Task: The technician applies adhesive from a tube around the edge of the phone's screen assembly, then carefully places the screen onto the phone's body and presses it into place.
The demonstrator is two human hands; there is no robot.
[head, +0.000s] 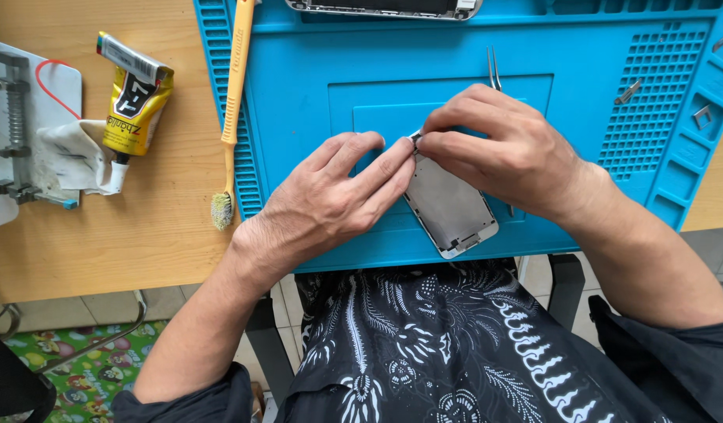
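Phone panel (449, 210) lies tilted at frame centre on the blue mat (314, 110) | I see my left hand (330, 200) pressing its fingers on the panel's left edge | right hand (506, 153) pinches the top corner | tweezers (494, 69) above, brush (232, 110) and glue tube (134, 98) upper left.

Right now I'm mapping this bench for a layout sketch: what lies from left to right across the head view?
Grey metal clamp jig → yellow and black glue tube → orange-handled brush → left hand → grey phone panel → right hand → small metal bits on the blue silicone mat, far right.
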